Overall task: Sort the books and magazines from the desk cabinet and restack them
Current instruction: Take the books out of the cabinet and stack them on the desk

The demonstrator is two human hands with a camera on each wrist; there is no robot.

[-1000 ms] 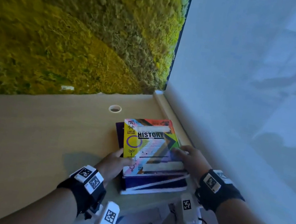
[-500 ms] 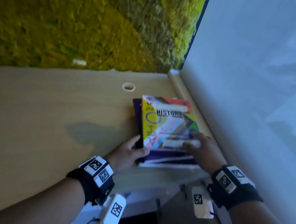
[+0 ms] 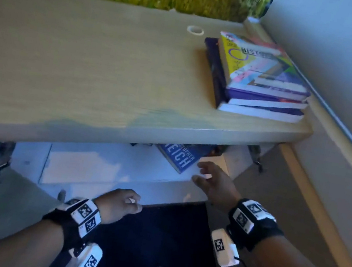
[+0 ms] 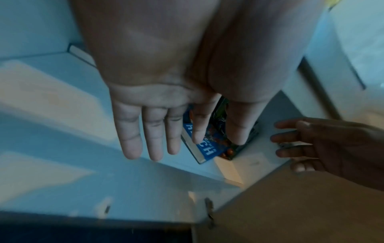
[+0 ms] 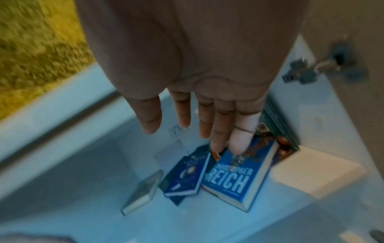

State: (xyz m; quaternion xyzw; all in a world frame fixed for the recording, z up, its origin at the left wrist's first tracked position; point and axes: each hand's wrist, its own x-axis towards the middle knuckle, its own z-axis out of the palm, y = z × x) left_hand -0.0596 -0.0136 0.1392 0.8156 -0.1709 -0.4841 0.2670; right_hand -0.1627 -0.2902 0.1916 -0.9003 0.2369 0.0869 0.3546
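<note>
Both hands now off stack — blue book flat.

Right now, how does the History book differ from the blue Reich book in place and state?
The History book tops a stack on the desk; the Reich book lies inside the cabinet below. The History book has a multicoloured cover; the Reich book is mostly blue. The right hand reaches toward the Reich book; no hand is near the History book. Both lie flat, cover up.
</note>
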